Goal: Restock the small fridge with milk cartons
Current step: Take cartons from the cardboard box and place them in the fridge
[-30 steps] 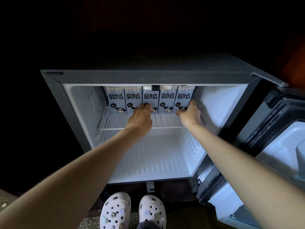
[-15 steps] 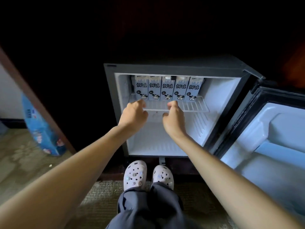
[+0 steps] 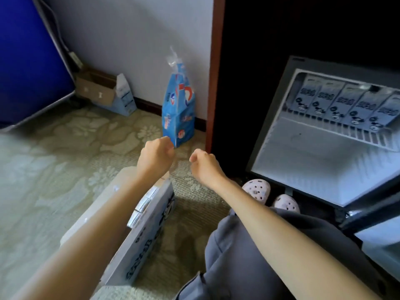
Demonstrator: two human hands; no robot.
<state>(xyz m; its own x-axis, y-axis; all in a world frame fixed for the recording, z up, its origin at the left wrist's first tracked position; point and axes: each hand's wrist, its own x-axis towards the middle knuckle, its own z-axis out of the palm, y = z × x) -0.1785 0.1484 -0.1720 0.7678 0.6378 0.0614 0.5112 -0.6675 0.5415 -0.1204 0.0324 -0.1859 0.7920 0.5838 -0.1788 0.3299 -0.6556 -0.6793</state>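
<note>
The small fridge (image 3: 272, 118) stands open at the right. Several milk cartons (image 3: 344, 105) with cow prints line the back of its wire shelf (image 3: 337, 132); the lower compartment holds nothing. An open milk box (image 3: 149, 219) lies on the carpet under my left forearm, with carton tops (image 3: 142, 204) showing inside. My left hand (image 3: 154, 158) hovers above the box's far end, fingers loosely curled, holding nothing. My right hand (image 3: 204, 164) hangs beside it, also loosely curled around nothing.
A blue plastic bag (image 3: 178, 113) stands against the wall by a brown cabinet edge (image 3: 213, 83). A cardboard box (image 3: 97, 88) and a blue panel (image 3: 26, 57) sit at the far left. The fridge door (image 3: 376, 230) hangs open at right, and my knees and clogs (image 3: 258, 189) are before the fridge.
Both hands have pulled out of the fridge and swung left. My view has turned from the fridge toward the carpet and the milk box.
</note>
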